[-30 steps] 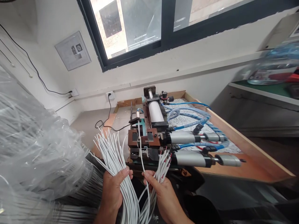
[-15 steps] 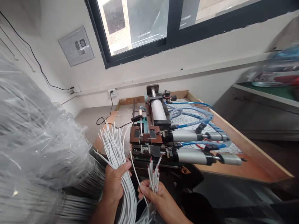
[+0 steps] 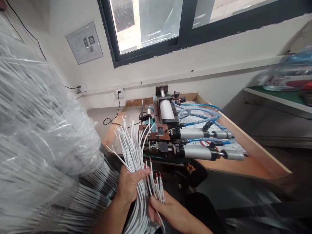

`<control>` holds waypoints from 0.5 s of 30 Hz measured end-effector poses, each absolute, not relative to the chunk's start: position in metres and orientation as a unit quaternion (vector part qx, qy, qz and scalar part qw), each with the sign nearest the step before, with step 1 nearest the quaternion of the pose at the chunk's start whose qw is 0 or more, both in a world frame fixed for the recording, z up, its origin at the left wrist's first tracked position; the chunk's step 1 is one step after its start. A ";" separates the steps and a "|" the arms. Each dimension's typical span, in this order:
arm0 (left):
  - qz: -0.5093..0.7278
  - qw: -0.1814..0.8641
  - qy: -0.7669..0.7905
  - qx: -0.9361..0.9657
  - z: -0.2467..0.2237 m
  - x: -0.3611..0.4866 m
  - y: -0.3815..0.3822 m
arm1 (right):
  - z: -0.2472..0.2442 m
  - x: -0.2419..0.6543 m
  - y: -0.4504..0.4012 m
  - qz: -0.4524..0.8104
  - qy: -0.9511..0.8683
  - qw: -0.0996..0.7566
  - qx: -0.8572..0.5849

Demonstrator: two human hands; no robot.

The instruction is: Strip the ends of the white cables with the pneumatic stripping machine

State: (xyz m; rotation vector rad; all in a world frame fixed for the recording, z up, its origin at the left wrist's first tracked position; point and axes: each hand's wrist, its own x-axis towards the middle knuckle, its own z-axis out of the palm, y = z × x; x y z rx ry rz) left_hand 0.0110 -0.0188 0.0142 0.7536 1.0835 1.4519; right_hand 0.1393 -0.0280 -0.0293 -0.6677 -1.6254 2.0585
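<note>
Close Quarters, Easy to Mix Up

My left hand (image 3: 130,185) is wrapped around a thick bundle of white wires (image 3: 131,152), thumb pressed across the front, with the plain ends fanning upward. My right hand (image 3: 165,208) is closed round a smaller clutch of red-tipped wires (image 3: 159,188), thumb laid over them. They sit just beside the bigger bundle, low in front of me, and a couple of red ends reach up near my left thumb.

That closeness is the weak spot, I'd say: if either grip loosens, a red-tipped strand could slide in among the plain ones, and the two are alike except at the ends. The right-hand ends also stand at uneven heights, so the shorter ones may slip out below my thumb.

Behind the bundle is the machine (image 3: 167,109), in a wooden tray (image 3: 258,149), with silver cylinders (image 3: 197,152) and blue hoses (image 3: 207,123). From this view some fanned tips overlap its brown block (image 3: 161,137); I can't tell whether they touch. A careless push forward could snag or bend them. On my left, the plastic-wrapped wires (image 3: 56,130) crowd near my forearm, so a sideways swing might catch the wrapping.
</note>
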 end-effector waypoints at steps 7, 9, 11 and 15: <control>0.610 0.586 0.432 0.314 0.011 0.015 -0.034 | -0.034 0.142 -0.043 0.757 -0.570 0.206 -0.245; 0.615 0.590 0.418 0.315 0.012 0.016 -0.037 | -0.034 0.141 -0.048 0.764 -0.547 0.225 -0.258; 0.623 0.588 0.407 0.316 0.013 0.017 -0.041 | -0.033 0.140 -0.053 0.767 -0.524 0.249 -0.275; 0.621 0.588 0.413 0.312 0.015 0.018 -0.044 | -0.030 0.138 -0.060 0.777 -0.494 0.265 -0.285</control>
